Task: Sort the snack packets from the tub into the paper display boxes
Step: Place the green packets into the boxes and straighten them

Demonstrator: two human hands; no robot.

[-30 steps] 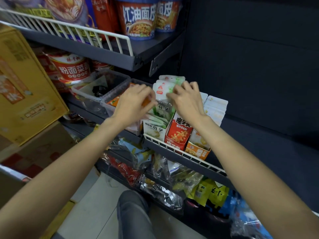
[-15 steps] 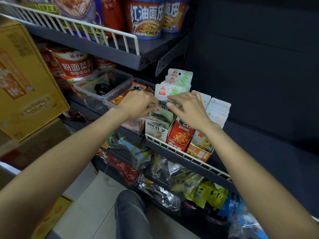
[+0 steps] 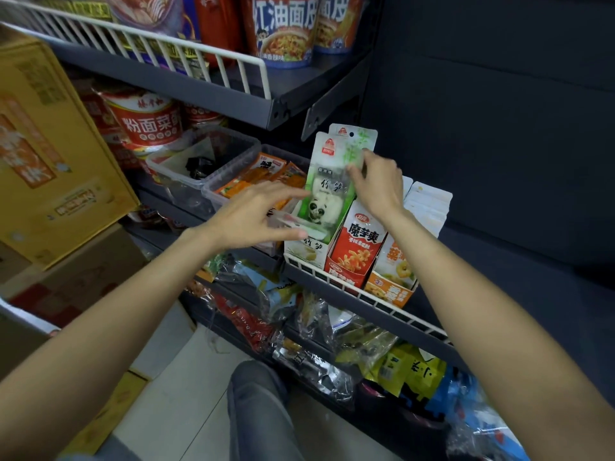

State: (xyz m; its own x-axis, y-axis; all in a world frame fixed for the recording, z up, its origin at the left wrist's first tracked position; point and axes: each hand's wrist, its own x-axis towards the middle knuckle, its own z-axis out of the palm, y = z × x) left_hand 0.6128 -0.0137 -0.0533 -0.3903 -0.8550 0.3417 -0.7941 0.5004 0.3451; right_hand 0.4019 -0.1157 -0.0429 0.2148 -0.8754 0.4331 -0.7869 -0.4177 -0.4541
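Note:
Green-and-white bamboo-shoot snack packets with a panda print stand upright in the leftmost paper display box on the wire-fronted shelf. My right hand pinches the upper right edge of these packets. My left hand hovers with straight, spread fingers just left of that box, over the clear tub of orange snack packets. To the right stand a red display box and an orange one, both filled.
A second clear tub with a dark item sits further left. White packets fill the back of the right boxes. Noodle cups stand on the shelf above; loose bagged snacks crowd the shelf below. Yellow cartons stand at left.
The green packets now stand taller and straighter in their box. My right hand has risen to their top edge. My left hand has let go, drawn back left and spread open.

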